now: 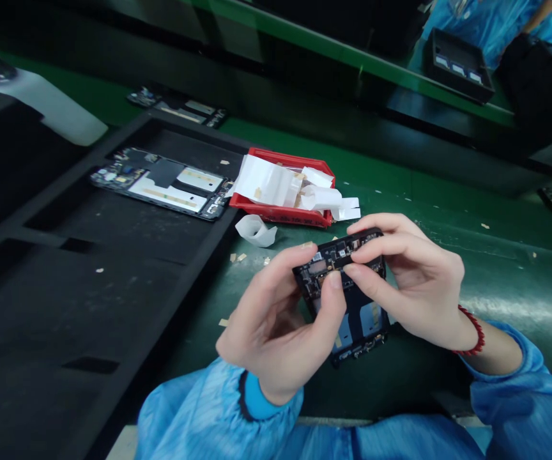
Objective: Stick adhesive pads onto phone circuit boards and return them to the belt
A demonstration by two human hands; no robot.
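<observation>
Both hands hold an opened phone [352, 300], its circuit board showing at the top end and bluish panels lower down. My left hand [285, 313] grips its left side, thumb pressed on the board and forefinger at the top left corner. My right hand [405, 275] is closed on the upper right, its thumb and forefinger tips together over the board. Whether a small part sits between those fingertips is hidden. Just beyond my hands, a red tray [280, 213] holds crumpled white backing strips [271, 181].
At the left lies a large black foam tray [127, 306] with another opened phone [161, 182] on it. More phone assemblies [180, 110] lie behind. A curled white strip [255, 231] and tan scraps dot the green table [506, 281]. A black box [458, 64] stands far right, near a blue-sleeved person.
</observation>
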